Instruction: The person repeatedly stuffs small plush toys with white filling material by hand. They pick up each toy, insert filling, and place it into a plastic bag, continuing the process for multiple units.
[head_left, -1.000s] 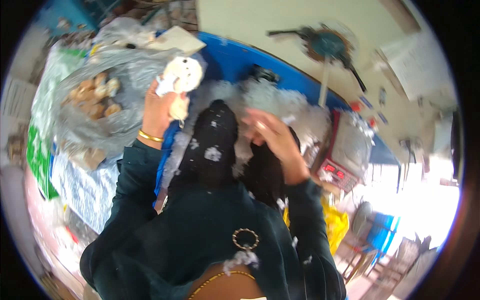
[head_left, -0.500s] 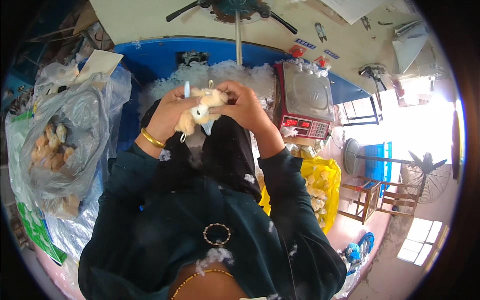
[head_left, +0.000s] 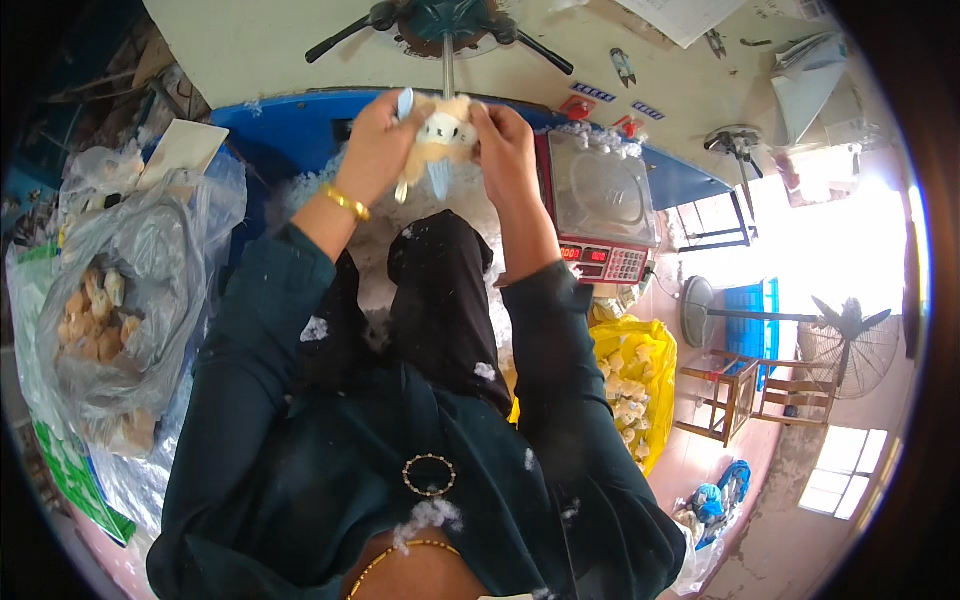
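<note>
A small tan plush toy [head_left: 436,155] with a white face, dark eyes and pale blue ear-like flaps is stretched between my hands. My left hand [head_left: 385,145] grips its left side, under a gold bangle [head_left: 346,201]. On the right edge, my right hand [head_left: 508,145] pinches the plush between thumb and fingers. The toy's top meets the end of a thin metal tube [head_left: 448,68] that sticks out from a machine with black handles [head_left: 545,52]. Whether the tube goes inside the toy, I cannot tell. White stuffing fluff [head_left: 465,212] lies behind and below my hands.
A red digital scale [head_left: 602,205] stands to the right. Left is a clear plastic bag [head_left: 190,235] of tan plush pieces; lower right, a yellow bag [head_left: 655,365] holds more. Snippers [head_left: 623,67] and papers [head_left: 808,85] lie on the table. Beyond are a fan [head_left: 850,345] and wooden chairs [head_left: 735,395].
Both hands have carried the plush toy away from my lap, up to the metal tube. The toy has been turned, and my right hand has shifted to its right edge.
</note>
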